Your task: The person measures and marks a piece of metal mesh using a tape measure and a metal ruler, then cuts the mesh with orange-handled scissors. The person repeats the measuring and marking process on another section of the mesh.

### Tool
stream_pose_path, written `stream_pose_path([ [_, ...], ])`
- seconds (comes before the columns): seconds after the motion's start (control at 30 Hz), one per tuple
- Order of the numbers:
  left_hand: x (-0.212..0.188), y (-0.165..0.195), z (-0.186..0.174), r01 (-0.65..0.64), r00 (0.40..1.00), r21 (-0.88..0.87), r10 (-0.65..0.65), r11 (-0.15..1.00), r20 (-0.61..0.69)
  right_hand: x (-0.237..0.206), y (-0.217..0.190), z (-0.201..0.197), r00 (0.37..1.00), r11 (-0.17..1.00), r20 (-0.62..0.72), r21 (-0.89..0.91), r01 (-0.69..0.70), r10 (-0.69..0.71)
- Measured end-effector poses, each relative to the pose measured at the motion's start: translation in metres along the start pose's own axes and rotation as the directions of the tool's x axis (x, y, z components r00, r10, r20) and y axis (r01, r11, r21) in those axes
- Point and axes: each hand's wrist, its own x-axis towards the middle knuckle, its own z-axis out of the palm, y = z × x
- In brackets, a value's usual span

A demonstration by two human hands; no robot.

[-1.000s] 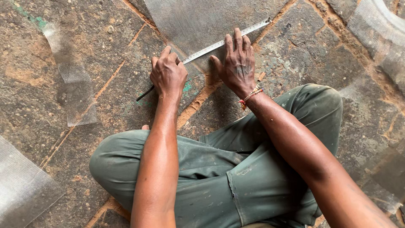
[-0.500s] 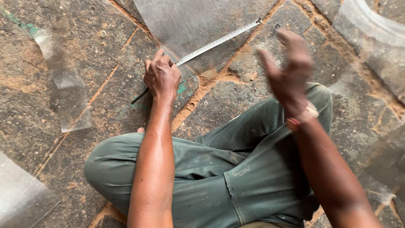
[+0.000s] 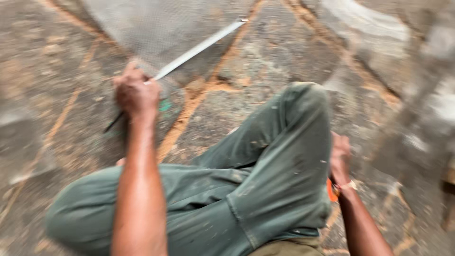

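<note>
Head view, blurred by motion, looks down on one seated person with two bare hands and crossed legs in green trousers [image 3: 265, 189]. One long metal ruler [image 3: 199, 50] lies slanting across one pale sheet of glass [image 3: 156, 23] on the stone floor [image 3: 265, 61], its far end up toward the top of the frame and its near end under the left hand [image 3: 136, 95]. That hand is clenched, pressing down on the near end of the ruler, and one thin dark tool [image 3: 113, 124] pokes out below the fist toward the lower left; whether the fingers grasp the tool as well cannot be told through the blur. One small green spot [image 3: 165, 105] shows on the floor just beside this hand. The right hand [image 3: 340, 159] is down beside the raised right knee, near the floor, well apart from the ruler; its fingers are hidden behind the trouser leg, so its grip cannot be told. One thread band sits at that wrist, and one small orange thing [image 3: 331, 190] shows just beside it, too blurred to name. No packages or labels can be made out.
</note>
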Motion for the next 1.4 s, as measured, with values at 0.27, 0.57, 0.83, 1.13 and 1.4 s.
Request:
stream_pose_path([
  [0.27,0.005,0.012,0.011,0.138,0.990,-0.014,-0.138,0.990,-0.001,0.000,0.049,0.000,0.995,0.987,0.015,-0.125,0.098,-0.097],
  [0.57,0.004,0.010,0.026,0.115,0.993,0.043,-0.113,0.992,-0.027,0.025,0.002,-0.049,0.969,0.971,-0.074,-0.002,-0.237,0.236],
  [0.83,0.004,0.010,0.029,0.120,0.993,-0.031,-0.120,0.992,-0.008,0.119,-0.163,-0.125,0.995,0.947,0.068,0.307,-0.091,0.074],
  [1.13,0.000,0.012,0.021,0.057,0.995,-0.002,-0.057,0.998,-0.083,0.181,-0.369,-0.026,0.684,0.609,0.730,0.548,-0.573,-0.014],
  [1.4,-0.004,0.015,0.012,0.049,0.996,-0.041,-0.052,0.998,-0.077,0.184,-0.424,0.084,0.739,0.786,0.628,0.575,-0.229,-0.245],
])
